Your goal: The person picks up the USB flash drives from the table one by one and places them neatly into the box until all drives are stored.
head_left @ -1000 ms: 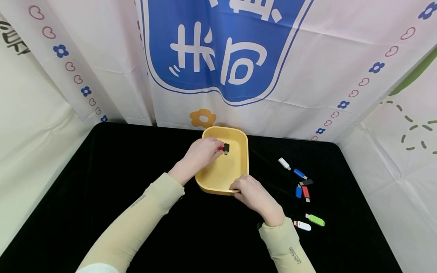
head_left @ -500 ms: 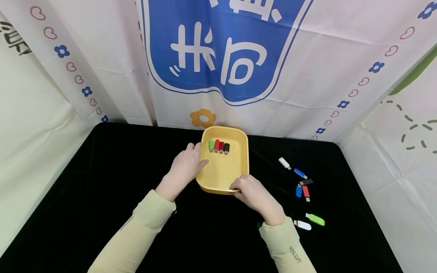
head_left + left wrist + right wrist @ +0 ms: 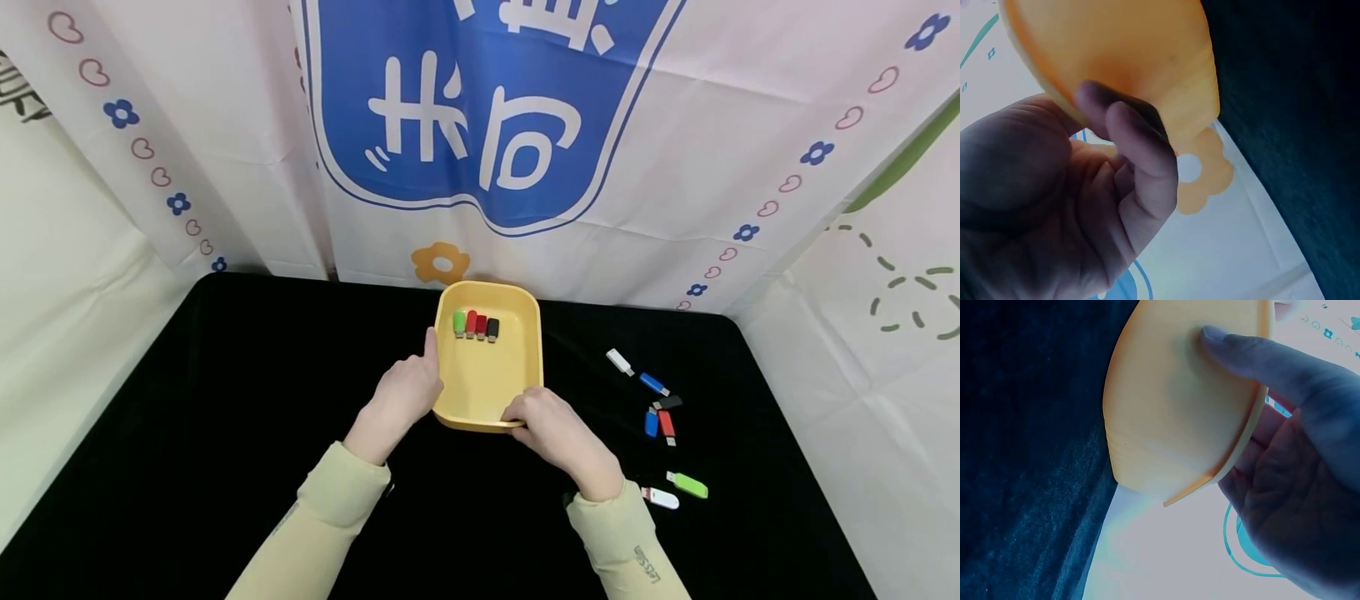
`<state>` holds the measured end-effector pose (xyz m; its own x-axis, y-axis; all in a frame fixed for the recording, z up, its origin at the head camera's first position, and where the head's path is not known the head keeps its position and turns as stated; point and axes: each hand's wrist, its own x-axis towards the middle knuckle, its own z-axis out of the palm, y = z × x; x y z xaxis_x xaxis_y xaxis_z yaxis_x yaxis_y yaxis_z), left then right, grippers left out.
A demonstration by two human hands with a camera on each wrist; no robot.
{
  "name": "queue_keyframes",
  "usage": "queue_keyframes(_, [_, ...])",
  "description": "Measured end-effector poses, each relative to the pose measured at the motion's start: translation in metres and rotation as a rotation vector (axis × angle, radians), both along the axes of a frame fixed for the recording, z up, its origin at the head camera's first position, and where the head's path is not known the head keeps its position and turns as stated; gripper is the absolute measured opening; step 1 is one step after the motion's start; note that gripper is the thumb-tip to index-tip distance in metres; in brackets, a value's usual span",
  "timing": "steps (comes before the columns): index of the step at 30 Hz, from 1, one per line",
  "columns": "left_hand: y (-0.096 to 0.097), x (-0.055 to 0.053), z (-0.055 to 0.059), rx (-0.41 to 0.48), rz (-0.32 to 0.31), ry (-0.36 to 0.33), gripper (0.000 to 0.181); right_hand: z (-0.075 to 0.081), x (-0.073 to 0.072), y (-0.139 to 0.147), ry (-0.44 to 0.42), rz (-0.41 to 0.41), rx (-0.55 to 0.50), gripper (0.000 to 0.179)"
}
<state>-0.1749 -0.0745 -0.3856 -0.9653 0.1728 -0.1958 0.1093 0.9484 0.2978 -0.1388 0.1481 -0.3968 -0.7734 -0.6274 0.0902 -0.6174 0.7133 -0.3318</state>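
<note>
A yellow plastic tray (image 3: 487, 379) stands at the back middle of the black table. In it, green (image 3: 459, 323), red (image 3: 471, 323), dark red (image 3: 482, 327) and black (image 3: 492, 329) USB flash drives lie side by side near the far left corner, their metal plugs facing the front. My left hand (image 3: 405, 390) holds the tray's left wall. Its fingers bend against the outer wall in the left wrist view, and the thumb goes over the rim, its tip hidden. At the front right corner my right hand (image 3: 558, 433) grips the rim, thumb (image 3: 1241, 353) outside and fingers inside.
Right of the tray lie loose USB flash drives: white (image 3: 618, 362), blue (image 3: 654, 383), black (image 3: 667, 402), another blue (image 3: 651, 423), red (image 3: 667, 427), green (image 3: 687, 485), white and red (image 3: 660, 498). A printed cloth (image 3: 465, 242) hangs behind the table.
The left hand has let go of a red USB flash drive in the row, come out of the tray and taken hold of its left wall. The right hand keeps its grip.
</note>
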Motion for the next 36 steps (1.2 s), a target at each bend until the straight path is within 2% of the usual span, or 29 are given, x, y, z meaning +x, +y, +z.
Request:
queue_keyframes(4, [-0.001,0.003,-0.002,-0.001,-0.019,0.030,0.076,-0.001,0.001,-0.001,0.000,0.002,0.000,0.014])
queue_keyframes(10, [-0.002,0.002,-0.004,-0.008,-0.016,0.030,0.077,0.004,0.003,0.002,-0.041,-0.008,-0.039,0.014])
queue_keyframes(13, [-0.002,0.001,-0.004,-0.008,-0.024,0.036,0.078,0.009,0.005,0.006,-0.062,-0.045,-0.065,0.019])
queue_keyframes(20, [-0.003,0.001,-0.005,0.001,-0.028,0.034,0.078,0.024,0.010,0.020,-0.124,-0.168,-0.046,0.025])
queue_keyframes(24, [-0.003,0.001,-0.005,0.006,-0.028,0.032,0.079,0.031,0.013,0.039,-0.122,-0.200,-0.060,0.029])
queue_keyframes(31, [-0.003,0.001,-0.005,0.010,-0.025,0.008,0.078,0.034,0.021,0.085,-0.032,-0.253,-0.046,0.024])
queue_keyframes(36, [-0.003,-0.001,-0.004,-0.004,-0.025,-0.004,0.079,0.034,0.032,0.118,-0.049,-0.299,-0.015,0.019])
